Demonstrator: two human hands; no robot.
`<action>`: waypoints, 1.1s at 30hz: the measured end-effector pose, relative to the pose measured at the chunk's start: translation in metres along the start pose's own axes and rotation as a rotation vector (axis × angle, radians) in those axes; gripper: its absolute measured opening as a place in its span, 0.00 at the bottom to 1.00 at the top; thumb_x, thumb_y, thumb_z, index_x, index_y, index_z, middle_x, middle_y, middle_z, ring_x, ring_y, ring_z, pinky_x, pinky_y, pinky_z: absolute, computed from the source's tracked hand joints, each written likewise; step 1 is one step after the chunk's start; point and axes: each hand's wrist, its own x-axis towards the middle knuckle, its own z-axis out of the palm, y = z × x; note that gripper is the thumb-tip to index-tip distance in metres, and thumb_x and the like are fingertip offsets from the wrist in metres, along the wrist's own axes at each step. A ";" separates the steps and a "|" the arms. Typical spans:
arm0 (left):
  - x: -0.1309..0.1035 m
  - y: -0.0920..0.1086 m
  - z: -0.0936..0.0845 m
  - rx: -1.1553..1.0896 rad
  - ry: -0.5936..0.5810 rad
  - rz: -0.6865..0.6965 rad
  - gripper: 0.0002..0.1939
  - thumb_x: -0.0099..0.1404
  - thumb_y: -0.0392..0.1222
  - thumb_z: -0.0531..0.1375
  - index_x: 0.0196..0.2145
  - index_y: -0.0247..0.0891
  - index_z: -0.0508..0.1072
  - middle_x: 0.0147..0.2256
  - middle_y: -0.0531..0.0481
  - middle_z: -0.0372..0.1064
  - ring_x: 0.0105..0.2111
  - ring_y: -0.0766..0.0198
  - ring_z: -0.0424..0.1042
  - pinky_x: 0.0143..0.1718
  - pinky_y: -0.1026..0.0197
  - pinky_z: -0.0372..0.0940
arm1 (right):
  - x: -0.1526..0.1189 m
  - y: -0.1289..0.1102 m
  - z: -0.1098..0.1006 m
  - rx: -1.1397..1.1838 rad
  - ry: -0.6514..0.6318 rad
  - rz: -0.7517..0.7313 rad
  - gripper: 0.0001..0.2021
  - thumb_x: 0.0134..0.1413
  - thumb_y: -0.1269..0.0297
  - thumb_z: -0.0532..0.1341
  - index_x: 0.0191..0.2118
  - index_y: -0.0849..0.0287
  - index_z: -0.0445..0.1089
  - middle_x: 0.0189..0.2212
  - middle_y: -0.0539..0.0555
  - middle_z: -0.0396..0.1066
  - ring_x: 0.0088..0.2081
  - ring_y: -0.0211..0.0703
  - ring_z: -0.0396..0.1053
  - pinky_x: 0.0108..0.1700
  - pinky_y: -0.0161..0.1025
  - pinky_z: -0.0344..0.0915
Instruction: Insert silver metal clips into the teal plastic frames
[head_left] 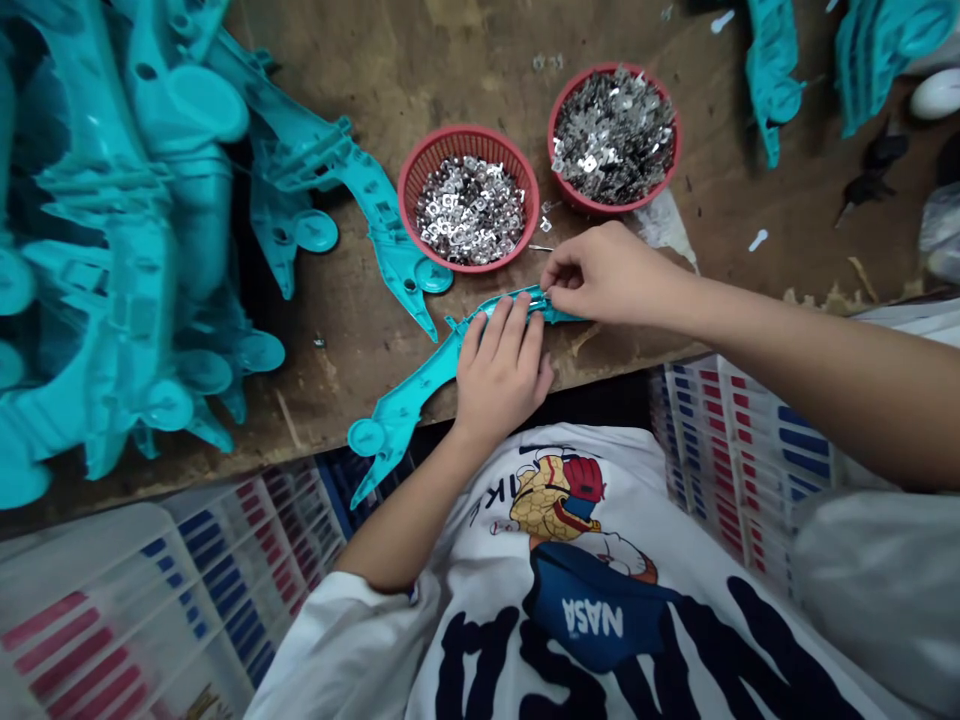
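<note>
A long, curved teal plastic part (416,385) lies at the table's front edge, its round-tabbed left end jutting past the edge. My left hand (501,370) holds it down, fingers stretched across its middle. At its right end, the thumb and fingers of my right hand (600,275) are pinched together against the part. Something small and shiny shows by those fingertips; what they hold is hidden. Just beyond my hands stand a red basket (403,195) full of small square metal clips (469,210) and a red bowl (677,150) heaped with similar metal pieces (615,135).
A large pile of teal parts (127,230) covers the table's left side, one part (382,225) reaching to the basket. More teal parts (776,75) lie at the far right, near keys (870,170). Plastic crates (217,560) stand below the wooden table's (330,60) front edge.
</note>
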 end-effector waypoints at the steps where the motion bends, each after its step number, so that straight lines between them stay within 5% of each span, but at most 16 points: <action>1: 0.000 0.000 0.000 0.002 0.004 0.003 0.28 0.81 0.43 0.60 0.74 0.36 0.77 0.79 0.32 0.67 0.80 0.39 0.68 0.83 0.35 0.58 | -0.001 -0.001 0.000 -0.033 -0.011 -0.020 0.14 0.66 0.73 0.65 0.49 0.62 0.88 0.41 0.58 0.86 0.41 0.49 0.80 0.50 0.43 0.70; 14: 0.001 -0.003 -0.002 0.018 0.002 0.030 0.27 0.83 0.44 0.58 0.73 0.34 0.77 0.77 0.31 0.69 0.78 0.40 0.71 0.81 0.35 0.61 | -0.011 -0.016 0.006 -0.410 -0.072 -0.135 0.14 0.77 0.70 0.60 0.55 0.67 0.83 0.49 0.67 0.85 0.48 0.56 0.79 0.47 0.45 0.63; 19: 0.007 0.002 -0.029 0.010 -0.042 -0.011 0.24 0.82 0.48 0.60 0.70 0.40 0.80 0.75 0.34 0.74 0.77 0.37 0.70 0.75 0.34 0.65 | -0.020 -0.024 -0.015 -0.430 -0.093 -0.169 0.15 0.78 0.69 0.62 0.58 0.64 0.84 0.51 0.65 0.85 0.50 0.57 0.80 0.48 0.46 0.65; 22: 0.026 0.001 -0.063 0.091 0.014 -0.175 0.21 0.83 0.54 0.61 0.65 0.46 0.82 0.68 0.37 0.80 0.71 0.33 0.73 0.69 0.31 0.65 | -0.029 -0.037 -0.041 -0.387 0.007 -0.152 0.18 0.78 0.66 0.62 0.64 0.59 0.83 0.55 0.65 0.85 0.55 0.62 0.80 0.51 0.49 0.67; 26: 0.070 -0.019 -0.099 0.243 0.020 -0.382 0.16 0.82 0.47 0.60 0.59 0.46 0.84 0.64 0.34 0.80 0.70 0.28 0.69 0.68 0.27 0.60 | -0.032 -0.048 -0.061 -0.380 0.028 -0.099 0.17 0.79 0.64 0.60 0.62 0.55 0.85 0.55 0.63 0.86 0.54 0.63 0.80 0.50 0.49 0.67; 33: 0.119 -0.061 -0.095 0.278 -0.076 -0.360 0.12 0.75 0.44 0.62 0.43 0.45 0.87 0.52 0.34 0.83 0.65 0.25 0.71 0.66 0.22 0.59 | -0.021 -0.023 -0.043 -0.436 -0.112 -0.173 0.12 0.75 0.64 0.66 0.55 0.55 0.87 0.46 0.62 0.86 0.48 0.59 0.81 0.46 0.47 0.65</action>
